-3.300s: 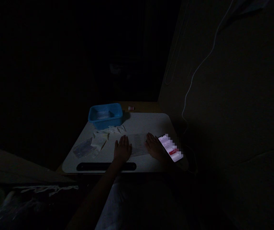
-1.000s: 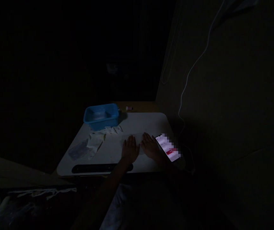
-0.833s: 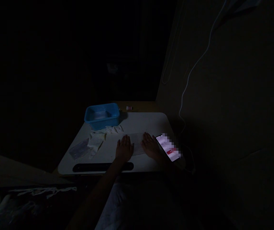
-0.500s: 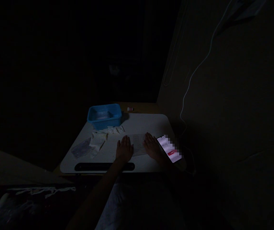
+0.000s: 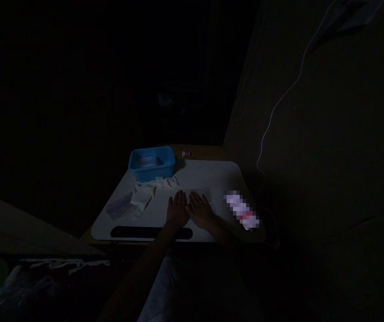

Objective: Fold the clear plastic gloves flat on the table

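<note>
On the white table point(image 5: 215, 174), a clear, thin plastic piece point(image 5: 208, 193) lies under my hands, mostly hidden by them. My left hand point(image 5: 177, 210) rests flat on its left part, fingers stretched forward. Close beside it, my right hand point(image 5: 200, 210) lies flat with its fingers spread, its thumb side against my left hand. Neither hand grips anything. Left of them are a crumpled whitish cloth or wrapper point(image 5: 142, 197) and a flat, clear plastic packet point(image 5: 120, 208). The light is dim and fine detail is lost.
A blue basin point(image 5: 153, 172) stands at the table's back left. Behind the table lies a small red and white container point(image 5: 186, 154). A lit phone point(image 5: 242, 210) is at the right edge. A white cable point(image 5: 284, 94) hangs along the right wall.
My right hand has moved left across the plastic and now meets my left hand; before, they were apart with the plastic showing between them. The whole view has shifted slightly.
</note>
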Demonstrator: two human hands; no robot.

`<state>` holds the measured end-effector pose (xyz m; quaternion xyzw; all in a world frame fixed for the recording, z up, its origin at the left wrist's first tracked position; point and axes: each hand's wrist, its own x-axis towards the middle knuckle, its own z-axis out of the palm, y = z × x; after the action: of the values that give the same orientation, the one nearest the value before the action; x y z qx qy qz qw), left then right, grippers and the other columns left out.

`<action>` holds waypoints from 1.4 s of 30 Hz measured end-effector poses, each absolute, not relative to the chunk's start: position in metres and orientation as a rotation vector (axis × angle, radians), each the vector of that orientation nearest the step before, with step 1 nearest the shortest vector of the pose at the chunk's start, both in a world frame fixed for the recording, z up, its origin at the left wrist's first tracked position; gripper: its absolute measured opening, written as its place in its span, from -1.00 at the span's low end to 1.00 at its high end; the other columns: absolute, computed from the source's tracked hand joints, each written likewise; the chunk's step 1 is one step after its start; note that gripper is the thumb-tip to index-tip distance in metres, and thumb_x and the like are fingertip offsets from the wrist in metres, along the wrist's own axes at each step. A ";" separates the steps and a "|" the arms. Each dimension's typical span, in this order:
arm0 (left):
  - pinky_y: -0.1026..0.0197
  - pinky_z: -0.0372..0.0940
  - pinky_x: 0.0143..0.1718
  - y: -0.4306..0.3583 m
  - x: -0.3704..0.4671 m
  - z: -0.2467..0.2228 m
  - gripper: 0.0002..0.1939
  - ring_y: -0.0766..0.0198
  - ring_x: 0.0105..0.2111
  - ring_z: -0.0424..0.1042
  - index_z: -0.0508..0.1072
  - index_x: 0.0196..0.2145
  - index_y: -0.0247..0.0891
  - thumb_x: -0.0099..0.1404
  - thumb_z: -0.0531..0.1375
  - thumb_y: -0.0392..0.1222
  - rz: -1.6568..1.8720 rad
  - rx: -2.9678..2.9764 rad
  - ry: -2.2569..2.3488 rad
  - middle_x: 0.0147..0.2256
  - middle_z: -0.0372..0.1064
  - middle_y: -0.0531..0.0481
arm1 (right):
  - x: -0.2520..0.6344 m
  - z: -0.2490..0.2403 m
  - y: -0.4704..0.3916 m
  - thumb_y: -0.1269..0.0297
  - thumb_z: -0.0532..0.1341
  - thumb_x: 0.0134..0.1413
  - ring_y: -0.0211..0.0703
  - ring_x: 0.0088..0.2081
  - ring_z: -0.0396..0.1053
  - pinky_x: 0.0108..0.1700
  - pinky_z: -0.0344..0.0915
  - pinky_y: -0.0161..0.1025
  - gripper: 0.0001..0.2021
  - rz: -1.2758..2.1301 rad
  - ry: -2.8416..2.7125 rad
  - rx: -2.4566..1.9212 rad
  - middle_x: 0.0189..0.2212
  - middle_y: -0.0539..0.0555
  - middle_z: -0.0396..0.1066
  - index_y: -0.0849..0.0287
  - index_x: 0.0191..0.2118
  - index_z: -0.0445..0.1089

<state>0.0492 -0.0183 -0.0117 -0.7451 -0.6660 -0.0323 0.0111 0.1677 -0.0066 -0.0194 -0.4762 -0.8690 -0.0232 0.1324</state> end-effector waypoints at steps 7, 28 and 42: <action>-0.05 -0.09 0.16 -0.020 0.050 -0.010 -0.43 0.09 0.21 -0.07 0.03 0.18 -0.48 0.31 -0.23 -0.11 -0.213 -2.298 -2.060 0.21 -0.09 -0.24 | 0.195 -0.026 0.002 0.12 -0.24 0.24 -0.09 0.23 -0.07 0.21 -0.17 -0.04 -0.48 -0.172 -2.516 -1.434 0.21 0.21 -0.01 0.32 0.19 0.06; -0.07 -0.02 0.13 -0.020 0.047 -0.018 -0.44 0.00 0.19 -0.02 0.09 0.15 -0.56 0.32 -0.20 -0.11 -0.383 -2.218 -2.023 0.18 -0.01 -0.34 | 0.223 -0.024 0.011 0.17 -0.24 0.25 -0.11 0.23 -0.08 0.20 -0.17 -0.02 -0.49 -0.132 -2.434 -1.586 0.21 0.18 -0.01 0.34 0.19 0.05; 0.00 -0.01 0.14 -0.005 0.075 -0.001 -0.48 0.11 0.19 0.00 0.07 0.17 -0.43 0.30 -0.18 -0.18 -0.411 -2.414 -1.903 0.18 0.02 -0.23 | 0.221 -0.021 0.011 0.16 -0.26 0.25 -0.11 0.23 -0.07 0.19 -0.14 -0.03 -0.49 -0.147 -2.444 -1.585 0.20 0.19 0.01 0.31 0.17 0.08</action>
<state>0.0750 -0.0053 -0.0012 -0.7782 -0.6135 -0.1325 0.0201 0.2211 0.0109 -0.0209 -0.5400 -0.8326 -0.0501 0.1124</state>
